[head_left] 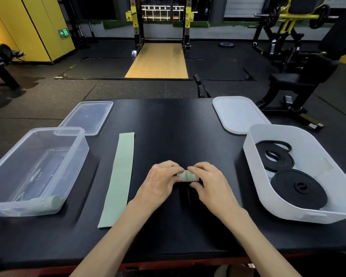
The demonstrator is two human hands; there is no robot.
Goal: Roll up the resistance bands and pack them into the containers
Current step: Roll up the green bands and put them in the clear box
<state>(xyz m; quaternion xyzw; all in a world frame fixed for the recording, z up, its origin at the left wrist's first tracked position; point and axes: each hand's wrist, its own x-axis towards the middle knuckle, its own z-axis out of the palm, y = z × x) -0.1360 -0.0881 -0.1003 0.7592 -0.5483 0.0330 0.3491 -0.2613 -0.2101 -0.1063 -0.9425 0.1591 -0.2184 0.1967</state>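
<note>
At the middle of the black table (168, 120), my left hand (160, 181) and my right hand (210, 183) both pinch a small rolled green band (188, 176), one at each end. A second green band (118, 176) lies flat and stretched out to the left of my hands. The clear container (6, 174) at the left holds one rolled green band (52, 201) in its near corner. The white container (254, 166) at the right holds two coiled black bands (300, 188).
A clear lid (88, 116) lies behind the clear container. A white lid (238, 114) lies behind the white container. Gym machines, a squat rack and a bench stand on the dark floor beyond the table.
</note>
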